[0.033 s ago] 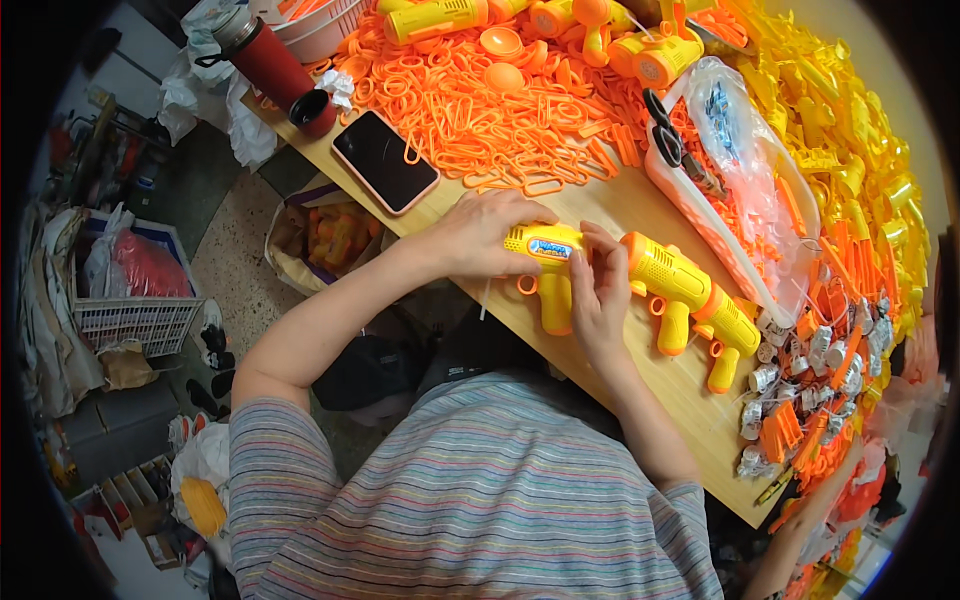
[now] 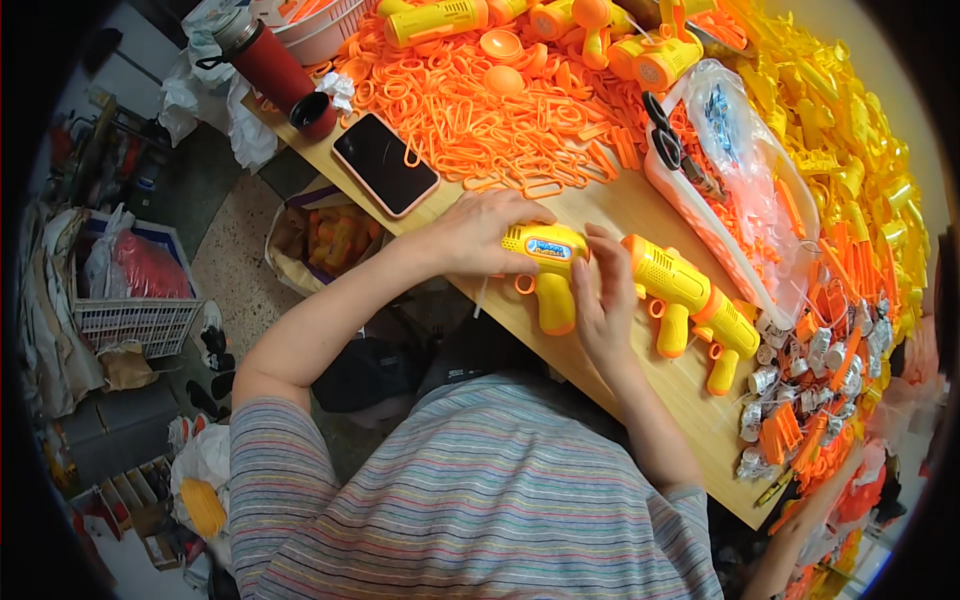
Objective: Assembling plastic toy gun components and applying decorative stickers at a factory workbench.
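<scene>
A yellow toy gun (image 2: 548, 272) with an orange trigger ring lies on its side at the near edge of the wooden table (image 2: 622, 208). My left hand (image 2: 478, 232) grips its barrel end from the left. My right hand (image 2: 603, 300) presses fingers against its right end and top. Two more yellow toy guns (image 2: 672, 285) (image 2: 726, 340) lie side by side just right of my right hand, untouched.
A pile of orange rings (image 2: 480, 110) and a phone (image 2: 385, 163) lie beyond my hands, with a red bottle (image 2: 268, 62) at the far left corner. Scissors (image 2: 665, 145), a white tray with bags (image 2: 745, 190) and small silver parts (image 2: 800, 375) sit right. Another person's hand (image 2: 812, 508) shows lower right.
</scene>
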A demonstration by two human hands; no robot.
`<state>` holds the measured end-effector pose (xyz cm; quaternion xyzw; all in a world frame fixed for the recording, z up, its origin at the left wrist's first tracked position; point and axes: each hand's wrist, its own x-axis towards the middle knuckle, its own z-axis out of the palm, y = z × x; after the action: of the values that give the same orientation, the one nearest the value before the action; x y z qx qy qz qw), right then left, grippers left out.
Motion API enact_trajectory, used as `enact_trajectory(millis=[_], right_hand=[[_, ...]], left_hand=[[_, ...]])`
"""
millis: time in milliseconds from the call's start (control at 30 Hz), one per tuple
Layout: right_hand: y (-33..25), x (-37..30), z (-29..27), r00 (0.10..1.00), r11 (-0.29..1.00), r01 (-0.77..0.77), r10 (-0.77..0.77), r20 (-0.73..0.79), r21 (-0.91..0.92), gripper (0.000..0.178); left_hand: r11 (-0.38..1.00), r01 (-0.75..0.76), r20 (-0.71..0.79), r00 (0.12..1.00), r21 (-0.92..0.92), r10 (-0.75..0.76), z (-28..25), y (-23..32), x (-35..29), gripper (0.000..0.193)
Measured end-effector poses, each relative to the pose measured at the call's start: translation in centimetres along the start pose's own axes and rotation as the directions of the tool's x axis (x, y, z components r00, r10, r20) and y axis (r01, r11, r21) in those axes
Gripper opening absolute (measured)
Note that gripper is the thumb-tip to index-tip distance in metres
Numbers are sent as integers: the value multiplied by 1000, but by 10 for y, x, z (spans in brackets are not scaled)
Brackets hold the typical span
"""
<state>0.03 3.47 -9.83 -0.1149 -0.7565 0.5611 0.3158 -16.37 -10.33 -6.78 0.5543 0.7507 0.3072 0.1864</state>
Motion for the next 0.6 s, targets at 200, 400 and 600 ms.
enact_trajectory(millis=[200,400,600], right_hand=[[-28,23,-88,926,671,371,-220,306,-642,40],[-8,22,-115,938,573,320,-79,338,-755,53],[-11,29,-80,942,622,335,-214,258,-707,46]], left_hand=[[996,62,-117,991,-70,-70,-28,-16,30,24],[930,187,58,975,316,-216,-23,-27,68,24],[944,150,-9,988,295,-154,-16,-31,76,14]])
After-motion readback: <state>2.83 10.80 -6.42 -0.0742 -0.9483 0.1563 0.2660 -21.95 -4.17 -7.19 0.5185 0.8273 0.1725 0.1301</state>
